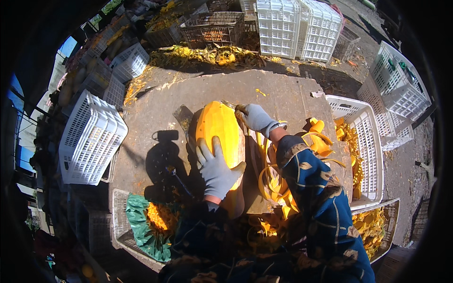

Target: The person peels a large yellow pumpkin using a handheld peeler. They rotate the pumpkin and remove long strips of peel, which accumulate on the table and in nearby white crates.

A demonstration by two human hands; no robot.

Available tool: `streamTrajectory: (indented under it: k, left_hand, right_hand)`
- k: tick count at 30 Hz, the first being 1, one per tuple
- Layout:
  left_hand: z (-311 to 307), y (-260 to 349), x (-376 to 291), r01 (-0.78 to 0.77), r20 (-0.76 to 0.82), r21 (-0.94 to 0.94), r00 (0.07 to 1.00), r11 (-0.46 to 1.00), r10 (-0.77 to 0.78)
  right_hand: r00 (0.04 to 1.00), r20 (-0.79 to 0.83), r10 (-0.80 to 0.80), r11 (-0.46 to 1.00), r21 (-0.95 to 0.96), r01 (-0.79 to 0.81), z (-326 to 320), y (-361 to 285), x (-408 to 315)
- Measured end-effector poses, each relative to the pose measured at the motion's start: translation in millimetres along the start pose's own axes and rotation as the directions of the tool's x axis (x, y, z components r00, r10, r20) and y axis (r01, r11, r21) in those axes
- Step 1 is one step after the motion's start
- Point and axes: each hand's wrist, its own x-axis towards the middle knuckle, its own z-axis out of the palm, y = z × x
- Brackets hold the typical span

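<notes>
A long yellow-orange squash (217,120), its upper surface peeled, lies lengthwise before me on a worn board tabletop (152,95). My left hand (218,173), in a grey-white glove with stained fingertips, rests on the near half of the squash with fingers spread. At the far right side of the squash, my gloved right hand (255,118) is closed around a peeling tool (229,104). Only a short part of the tool shows, so its exact kind is unclear. Long curled peel strips (272,182) hang and lie to the right of the squash, beneath my right forearm.
Thick peel pieces (318,138) lie on the right of the board, beside a white plastic crate (370,152) holding peel. A green-lined crate (138,226) with orange pulp stands near left. A slim tool (180,182) lies in shadow. White crates (92,138) stand left, others (279,28) beyond.
</notes>
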Motion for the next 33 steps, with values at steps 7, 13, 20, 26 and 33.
streamTrajectory:
  k: [7,13,20,26,33]
  left_hand:
    - [2,-1,0,0.01,-0.01,-0.05,1.0,0.999,-0.011]
    - [6,-7,-1,0.029,-0.034,-0.093,0.999,0.995,-0.032]
    - [14,-4,1,-0.019,-0.055,-0.032,0.998,0.999,0.017]
    - [25,-21,0,-0.037,-0.105,-0.099,0.994,0.994,0.027]
    - [31,-22,-2,-0.052,-0.117,-0.11,0.992,0.993,0.039]
  right_hand:
    - [0.996,-0.083,0.011,0.996,-0.092,-0.019,6,-13,-23]
    - [0.974,-0.192,-0.119,0.988,-0.119,0.098,13,-29,-73]
    - [0.968,-0.24,0.078,0.994,0.087,-0.058,31,-54,-173]
    - [0.99,-0.08,0.116,0.986,0.133,-0.104,40,-62,-247]
    - [0.965,-0.261,0.027,0.995,0.098,-0.002,-9,-30,-132]
